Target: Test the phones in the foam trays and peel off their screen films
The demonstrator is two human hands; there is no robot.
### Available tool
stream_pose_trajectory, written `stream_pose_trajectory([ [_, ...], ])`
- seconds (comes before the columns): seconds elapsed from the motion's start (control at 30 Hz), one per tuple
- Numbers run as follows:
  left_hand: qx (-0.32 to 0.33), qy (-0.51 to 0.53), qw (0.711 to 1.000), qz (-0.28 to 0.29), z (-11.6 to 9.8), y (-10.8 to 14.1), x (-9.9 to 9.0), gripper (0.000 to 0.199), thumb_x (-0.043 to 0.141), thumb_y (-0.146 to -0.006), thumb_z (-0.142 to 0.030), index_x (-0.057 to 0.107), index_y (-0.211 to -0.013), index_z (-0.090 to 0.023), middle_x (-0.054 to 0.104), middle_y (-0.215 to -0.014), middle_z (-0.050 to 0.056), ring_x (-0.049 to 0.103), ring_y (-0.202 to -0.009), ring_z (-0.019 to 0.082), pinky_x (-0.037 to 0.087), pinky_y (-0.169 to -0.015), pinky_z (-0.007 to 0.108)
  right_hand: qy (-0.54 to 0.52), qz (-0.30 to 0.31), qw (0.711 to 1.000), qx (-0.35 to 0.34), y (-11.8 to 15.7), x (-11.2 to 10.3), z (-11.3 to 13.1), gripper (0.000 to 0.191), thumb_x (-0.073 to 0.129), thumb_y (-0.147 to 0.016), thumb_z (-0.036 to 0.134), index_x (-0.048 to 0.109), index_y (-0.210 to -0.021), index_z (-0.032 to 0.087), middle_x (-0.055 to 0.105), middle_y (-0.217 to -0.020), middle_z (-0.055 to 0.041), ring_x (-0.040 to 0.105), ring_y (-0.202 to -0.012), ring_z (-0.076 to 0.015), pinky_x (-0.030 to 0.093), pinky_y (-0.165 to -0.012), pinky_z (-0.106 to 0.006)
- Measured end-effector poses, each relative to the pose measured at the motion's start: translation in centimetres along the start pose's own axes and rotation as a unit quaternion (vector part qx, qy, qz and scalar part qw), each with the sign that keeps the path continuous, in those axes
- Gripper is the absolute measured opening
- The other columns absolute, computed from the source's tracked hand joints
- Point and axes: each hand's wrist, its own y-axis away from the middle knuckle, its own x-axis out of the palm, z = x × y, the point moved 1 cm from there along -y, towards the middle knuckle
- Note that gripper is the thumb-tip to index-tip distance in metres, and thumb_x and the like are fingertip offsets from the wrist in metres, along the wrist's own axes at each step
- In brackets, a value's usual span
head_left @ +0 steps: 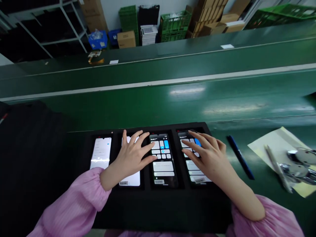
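Several lit smartphones lie face up in a row of slots in a black foam tray point(158, 200). My left hand point(130, 154) is spread over the second phone point(130, 176), its thumb and index finger reaching onto the screen of the third phone point(163, 167). That screen shows 14:41 and a panel of tiles. Over the rightmost phone point(194, 164), which has a similar panel, my right hand point(208, 151) has its fingers spread at the upper screen. Whether its fingertips touch the glass I cannot tell. The leftmost phone point(101, 151) shows a white page, with neither hand on it.
Right of the tray lie a blue pen point(240, 156), a sheet of paper point(256, 144), a whitish pen point(277, 168) and shiny metal parts point(300, 166). Black material point(29, 158) fills the left side. Behind runs a green conveyor point(138, 102), with crates point(174, 24) and cartons beyond.
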Motion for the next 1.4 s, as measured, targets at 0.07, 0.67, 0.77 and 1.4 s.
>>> stream_pose_trajectory([
  [0.07, -0.001, 0.000, 1.000, 0.010, 0.0, 0.0, -0.1, 0.043, 0.058, -0.105, -0.055, 0.072, -0.136, -0.030, 0.058, -0.156, 0.016, 0.049, -0.148, 0.042, 0.024, -0.117, 0.093, -0.003, -0.005, 1.000, 0.000, -0.1, -0.2, 0.2, 0.037, 0.048, -0.113, 0.046, 0.079, -0.116, 0.025, 0.069, -0.143, -0.0127, 0.062, -0.128, -0.0357, 0.043, -0.098, -0.054],
  [0.67, -0.038, -0.004, 0.995, -0.092, 0.9, 3.4, -3.0, 0.054, 0.057, -0.106, -0.047, 0.052, -0.157, -0.030, 0.057, -0.159, 0.014, 0.049, -0.150, 0.036, 0.020, -0.131, 0.075, -0.046, 0.029, 0.998, -0.027, -2.1, -0.1, 3.6, 0.037, 0.048, -0.113, 0.045, 0.070, -0.134, 0.024, 0.063, -0.150, -0.0166, 0.062, -0.130, -0.0348, 0.048, -0.100, -0.055],
  [0.77, -0.088, 0.012, 0.985, -0.149, 2.0, 8.6, -5.0, 0.053, 0.060, -0.105, -0.039, 0.050, -0.157, -0.036, 0.066, -0.148, 0.007, 0.061, -0.139, 0.030, 0.029, -0.133, 0.061, -0.047, 0.030, 0.998, -0.032, -2.1, 0.1, 3.6, 0.041, 0.049, -0.112, 0.050, 0.070, -0.134, 0.023, 0.063, -0.150, -0.0176, 0.061, -0.130, -0.0349, 0.048, -0.100, -0.055],
  [1.4, -0.482, 0.248, 0.837, -0.073, 8.9, 25.2, -0.9, 0.114, 0.092, -0.063, -0.062, 0.042, -0.162, -0.039, 0.050, -0.167, 0.010, 0.051, -0.151, 0.047, 0.049, -0.120, 0.065, -0.027, -0.003, 0.998, -0.053, -2.7, -0.5, 4.4, 0.045, 0.047, -0.113, 0.053, 0.071, -0.134, 0.021, 0.065, -0.149, -0.0127, 0.061, -0.129, -0.0312, 0.039, -0.103, -0.050],
])
